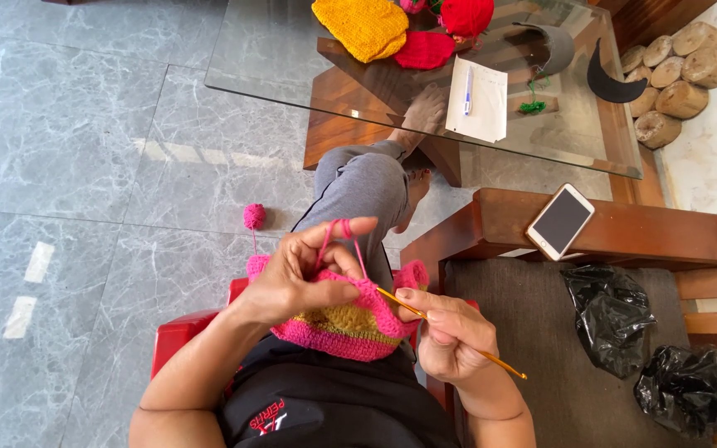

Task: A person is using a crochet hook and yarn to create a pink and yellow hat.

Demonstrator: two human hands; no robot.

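Note:
My left hand (304, 274) grips the top edge of a pink and yellow crochet piece (350, 326), with pink yarn looped over its raised index finger. In my right hand (450, 336) is a thin orange crochet hook (458, 336), its tip pushed into the pink rim of the piece. The pink yarn strand runs down to a small pink yarn ball (254, 216) on the grey tile floor. I sit on a red stool (178, 336), one knee in grey trousers stretched toward the table.
A glass-topped wooden table (275, 50) ahead carries yellow (361, 26) and red crochet pieces (425, 50), paper with a pen (476, 99) and green thread. A phone (559, 221) lies on a wooden chair arm; two black plastic bags (612, 311) sit on the seat. Wooden log slices (674, 79) lie at right.

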